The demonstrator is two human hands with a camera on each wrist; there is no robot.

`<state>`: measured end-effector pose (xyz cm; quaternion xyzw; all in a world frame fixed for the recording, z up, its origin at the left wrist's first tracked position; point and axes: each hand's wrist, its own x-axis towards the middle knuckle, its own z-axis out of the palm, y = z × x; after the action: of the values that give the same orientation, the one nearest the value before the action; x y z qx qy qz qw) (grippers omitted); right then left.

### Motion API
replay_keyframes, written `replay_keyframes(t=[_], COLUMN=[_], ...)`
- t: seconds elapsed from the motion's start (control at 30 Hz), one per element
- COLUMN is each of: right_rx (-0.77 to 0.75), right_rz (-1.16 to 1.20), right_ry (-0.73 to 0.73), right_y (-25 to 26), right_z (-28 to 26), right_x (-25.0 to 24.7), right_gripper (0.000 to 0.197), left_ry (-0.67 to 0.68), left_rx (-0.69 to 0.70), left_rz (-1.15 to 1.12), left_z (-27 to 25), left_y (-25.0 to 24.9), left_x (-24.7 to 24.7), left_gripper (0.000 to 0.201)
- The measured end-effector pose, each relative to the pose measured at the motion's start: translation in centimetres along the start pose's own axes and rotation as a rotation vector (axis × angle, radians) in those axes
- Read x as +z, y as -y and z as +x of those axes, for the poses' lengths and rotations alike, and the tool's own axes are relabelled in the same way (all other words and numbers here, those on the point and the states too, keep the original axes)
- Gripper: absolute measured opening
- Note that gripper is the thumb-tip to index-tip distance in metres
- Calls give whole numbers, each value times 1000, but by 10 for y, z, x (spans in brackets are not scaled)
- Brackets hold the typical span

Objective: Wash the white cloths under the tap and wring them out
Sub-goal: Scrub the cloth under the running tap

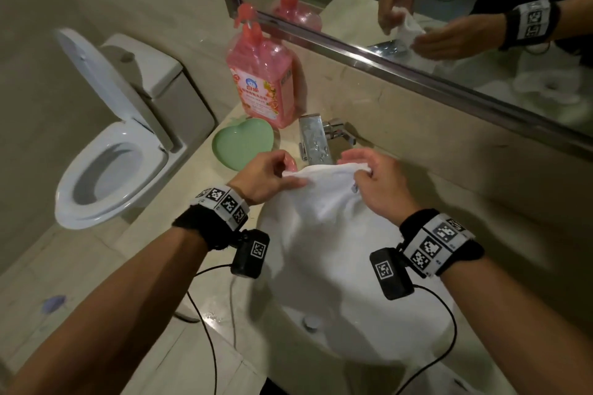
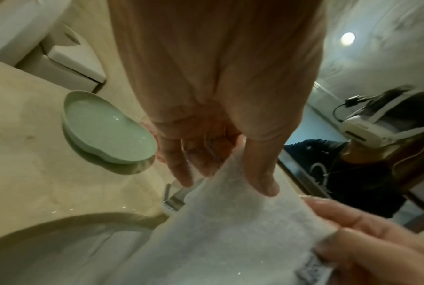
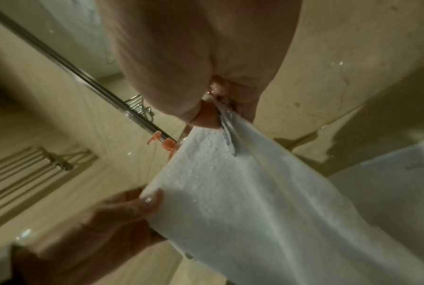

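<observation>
A white cloth (image 1: pixel 324 199) hangs spread over the white sink (image 1: pixel 349 330), just in front of the chrome tap (image 1: pixel 313 138). My left hand (image 1: pixel 272 175) pinches its upper left corner between thumb and fingers. My right hand (image 1: pixel 373 181) pinches the upper right corner, next to the cloth's small label (image 1: pixel 354 187). In the left wrist view the cloth (image 2: pixel 230 231) runs from my left hand (image 2: pixel 220 154) to the fingers (image 2: pixel 367 231) of my right hand. In the right wrist view the wet cloth (image 3: pixel 255 202) stretches from my right hand (image 3: pixel 211 111) down to the left hand's thumb (image 3: pixel 152 204). I see no running water.
A pink soap pump bottle (image 1: pixel 261 74) and a green heart-shaped dish (image 1: pixel 245 146) stand on the beige counter (image 1: pixel 179 244) left of the tap. A toilet (image 1: pixel 112 163) with raised lid is further left. A mirror (image 1: pixel 449 9) runs along the wall behind.
</observation>
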<state>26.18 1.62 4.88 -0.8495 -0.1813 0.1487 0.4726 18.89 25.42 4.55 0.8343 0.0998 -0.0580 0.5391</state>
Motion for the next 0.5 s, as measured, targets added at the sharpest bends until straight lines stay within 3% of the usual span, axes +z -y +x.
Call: replay_keyframes(t=[0.13, 0.27, 0.37, 0.5], right_rx=[24, 106, 151, 230], right_rz=[-172, -100, -70, 50], right_ry=[61, 66, 42, 11], right_y=[-14, -30, -42, -61], right_z=[6, 7, 9, 15], right_x=[0, 3, 7, 9], right_gripper=[25, 17, 18, 16], left_ry=[106, 226, 168, 44], left_rx=[29, -155, -247, -135], left_rz=[-40, 7, -188, -317], left_z=[1, 5, 16, 42], left_y=[-9, 11, 30, 44], left_x=[2, 19, 44, 79], left_gripper=[15, 15, 19, 18])
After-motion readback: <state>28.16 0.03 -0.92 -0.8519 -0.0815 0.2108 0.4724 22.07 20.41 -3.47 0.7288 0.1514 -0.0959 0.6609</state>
